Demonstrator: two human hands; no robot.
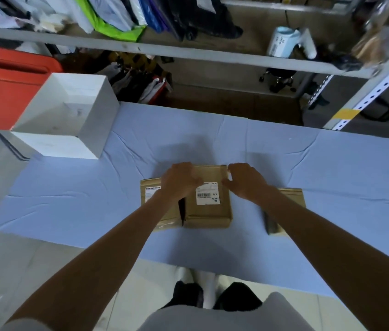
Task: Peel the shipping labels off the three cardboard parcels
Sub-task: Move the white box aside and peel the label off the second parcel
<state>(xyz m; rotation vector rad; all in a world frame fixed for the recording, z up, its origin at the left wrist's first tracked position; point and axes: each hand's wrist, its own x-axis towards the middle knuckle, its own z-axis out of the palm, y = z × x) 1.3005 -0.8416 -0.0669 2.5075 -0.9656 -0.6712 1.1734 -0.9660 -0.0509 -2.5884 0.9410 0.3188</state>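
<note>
Three flat cardboard parcels lie in a row on the blue cloth. The middle parcel [209,211] carries a white shipping label [207,194] with a barcode. My left hand [181,180] grips the middle parcel's far left part, thumb by the label's top edge. At the parcel's far right corner, my right hand [244,179] holds it with curled fingers. The left parcel [151,194] shows a white label [151,192] partly under my left forearm. Most of the right parcel [292,199] is hidden by my right forearm, and no label shows on it.
An open white box [93,120] stands at the table's far left, with a red bin [5,91] behind it. A metal shelf [188,52] with bags and a label roll runs behind the table. The blue cloth [332,163] spreads to the right.
</note>
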